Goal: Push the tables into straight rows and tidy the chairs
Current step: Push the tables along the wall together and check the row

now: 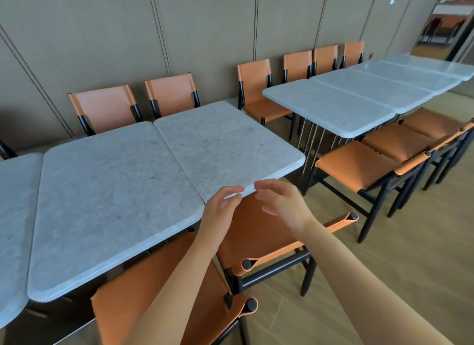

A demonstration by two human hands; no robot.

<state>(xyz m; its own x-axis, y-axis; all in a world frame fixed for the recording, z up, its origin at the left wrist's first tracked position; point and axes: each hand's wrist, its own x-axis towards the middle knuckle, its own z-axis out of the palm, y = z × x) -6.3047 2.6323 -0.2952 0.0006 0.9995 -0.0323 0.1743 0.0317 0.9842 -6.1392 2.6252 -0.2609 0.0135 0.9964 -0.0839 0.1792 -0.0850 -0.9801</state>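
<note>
We reach both hands toward the near edge of the right stone bench (225, 144); left hand (221, 203) and right hand (278, 199) hang with fingers loose, holding nothing. Its long axis runs away from us toward the wall. Two orange chairs (259, 237) sit tucked below; five stand along the wall.

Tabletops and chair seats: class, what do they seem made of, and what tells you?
Tabletop: probably matte stone or a composite, judging by grey speckled mottling and thick rounded edges. Chair seat: likely tan leather or faux leather, smooth and stretched over a black frame.
</note>
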